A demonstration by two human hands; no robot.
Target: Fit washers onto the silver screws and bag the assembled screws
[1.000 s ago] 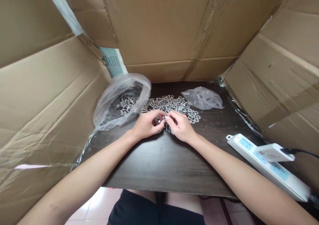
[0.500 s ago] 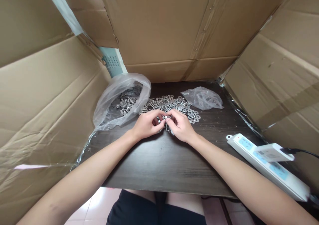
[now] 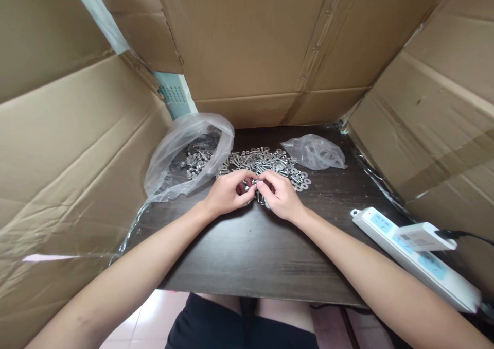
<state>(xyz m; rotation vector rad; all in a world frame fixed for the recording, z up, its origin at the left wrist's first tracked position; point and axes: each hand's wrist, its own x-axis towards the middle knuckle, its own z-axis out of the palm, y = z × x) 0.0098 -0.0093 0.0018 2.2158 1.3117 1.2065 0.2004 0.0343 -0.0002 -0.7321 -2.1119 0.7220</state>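
Observation:
My left hand [image 3: 229,192] and my right hand [image 3: 281,194] meet fingertip to fingertip at the near edge of a metal pile. Between their pinched thumbs and fingers is a small silvery bolt [image 3: 257,182], apparently with a nut or washer on it; the fingers cover much of it. Just behind the hands lies a loose heap of bolts [image 3: 266,161], mixed with nuts and flat washers [image 3: 303,185]. A few more metal pieces [image 3: 261,199] lie under and between the hands.
An open clear plastic bag [image 3: 158,179] holding metal fasteners stands at the left. A flatter plastic bag [image 3: 318,152] lies at the back right. A white power strip [image 3: 409,259] with a plugged-in adapter [image 3: 426,237] sits right. Cardboard walls [image 3: 247,45] enclose the dark table [image 3: 247,256].
The hands stay in the same place, with only slight finger movement around the small bolt. Everything else looks unchanged.

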